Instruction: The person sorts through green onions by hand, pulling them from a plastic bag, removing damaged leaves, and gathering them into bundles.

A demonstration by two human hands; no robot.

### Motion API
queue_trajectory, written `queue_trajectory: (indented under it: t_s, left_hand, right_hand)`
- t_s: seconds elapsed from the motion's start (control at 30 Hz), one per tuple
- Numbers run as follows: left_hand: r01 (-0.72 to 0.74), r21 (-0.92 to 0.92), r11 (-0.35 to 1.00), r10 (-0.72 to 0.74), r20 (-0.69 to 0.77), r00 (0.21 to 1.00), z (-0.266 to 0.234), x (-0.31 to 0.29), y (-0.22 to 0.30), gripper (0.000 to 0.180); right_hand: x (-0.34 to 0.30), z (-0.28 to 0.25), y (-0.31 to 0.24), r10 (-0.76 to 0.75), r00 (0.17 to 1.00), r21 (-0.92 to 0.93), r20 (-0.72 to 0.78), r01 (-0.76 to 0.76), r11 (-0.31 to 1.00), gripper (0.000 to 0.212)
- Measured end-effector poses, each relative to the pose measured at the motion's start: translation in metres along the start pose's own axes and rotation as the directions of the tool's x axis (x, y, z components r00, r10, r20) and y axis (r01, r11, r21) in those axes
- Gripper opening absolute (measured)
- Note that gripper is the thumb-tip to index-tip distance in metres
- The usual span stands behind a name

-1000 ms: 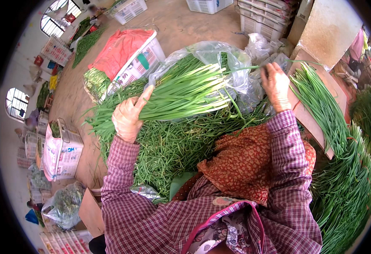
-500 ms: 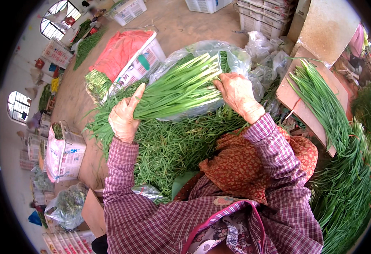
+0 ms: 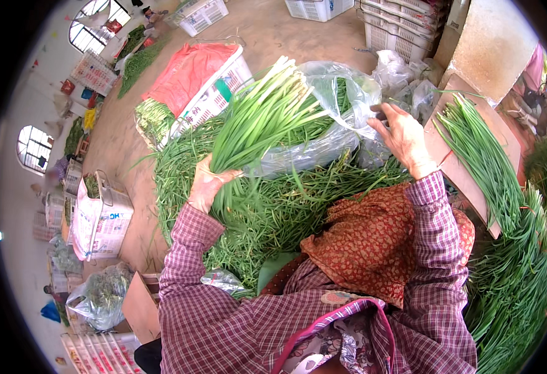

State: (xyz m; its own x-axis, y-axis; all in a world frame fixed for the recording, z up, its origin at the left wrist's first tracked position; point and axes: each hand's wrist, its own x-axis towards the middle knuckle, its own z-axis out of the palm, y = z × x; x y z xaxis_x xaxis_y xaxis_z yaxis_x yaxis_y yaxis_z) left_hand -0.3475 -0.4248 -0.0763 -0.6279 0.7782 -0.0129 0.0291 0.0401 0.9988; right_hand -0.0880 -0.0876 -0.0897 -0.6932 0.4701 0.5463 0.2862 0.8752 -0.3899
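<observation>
A thick bunch of garlic chives (image 3: 267, 103), pale stem ends pointing up and away, is gripped low on its green leaves by my left hand (image 3: 208, 184). The bunch leans over a clear plastic bag (image 3: 301, 159), which has more chives inside. At the bag's right side, my right hand (image 3: 404, 137) has thumb and forefinger at its rim, where the plastic is drawn toward them. A dark spot shows near those fingertips; what it is I cannot make out. Beneath the bag spreads a heap of loose green leaves (image 3: 248, 237).
Right of me, chives (image 3: 479, 156) lie on a board (image 3: 445, 134), beside a large pile of chives (image 3: 510, 293). A white crate (image 3: 239, 68) with red cloth stands ahead-left, another crate (image 3: 114, 218) at left. Stacked crates (image 3: 395, 40) stand by a pillar (image 3: 492, 50).
The bunch has swung from slanting across both hands to standing more upright in my left hand. My right hand has let go of its stem ends and moved right, to the bag's rim.
</observation>
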Motion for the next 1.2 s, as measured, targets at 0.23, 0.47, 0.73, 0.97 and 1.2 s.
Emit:
queue_trajectory:
  t_s: [0.23,0.47,0.73,0.97,1.2]
  left_hand:
    - [0.269,0.051,0.962,-0.272,0.093,0.958,0.012,-0.009,0.013,0.068]
    - [0.197,0.034,0.980,-0.200,0.192,0.961,0.035,-0.013,0.019,0.041]
    - [0.308,0.012,0.951,-0.298,0.296,0.908,0.033,-0.014,0.007,0.061]
    - [0.300,-0.034,0.953,-0.262,0.400,0.878,0.019,-0.012,-0.013,0.061]
    - [0.347,0.019,0.938,-0.324,0.412,0.852,0.054,-0.021,0.003,0.059]
  right_hand:
    - [0.031,-0.023,-0.077,-0.018,0.969,0.403,-0.246,0.119,0.907,0.013]
    - [0.036,0.001,-0.091,-0.047,0.952,0.119,-0.303,0.087,0.989,0.038]
    - [0.046,0.016,-0.064,-0.044,0.917,0.027,-0.397,0.059,0.998,0.020]
    - [0.053,0.006,-0.075,-0.093,0.952,0.471,-0.291,0.227,0.852,0.036]
    - [0.054,0.011,-0.081,0.143,0.990,0.528,-0.017,-0.112,0.842,0.031]
